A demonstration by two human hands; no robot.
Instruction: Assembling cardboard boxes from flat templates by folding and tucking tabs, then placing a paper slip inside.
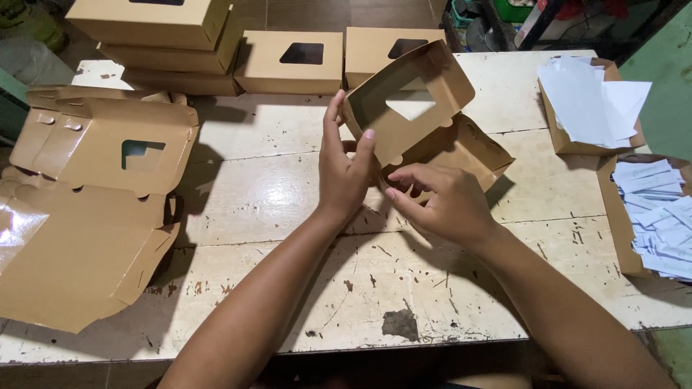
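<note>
The kraft cardboard box (425, 122) under assembly is sitting tilted at the middle of the worn white table (288, 187), partly raised off it. Its windowed lid is standing open and leaning back; the tray beneath is already taking shape, though the near wall and its tabs are not looking locked yet. The left hand (344, 176) is gripping the near left corner of the lid, thumb and fingers closed on the card. The right hand (443, 198) is curling its fingers over the tray's front edge, pressing on a flap; whether a tab is seated there cannot be told.

Finished boxes (288, 61) are standing closed in a row and a stack along the far edge. A pile of flat, unfolded blanks (86, 209) is waiting at the left. White paper slips (659, 216) are lying in open trays at the right. Judging by this, several boxes are done, one is roughly halfway, and many blanks are remaining.
</note>
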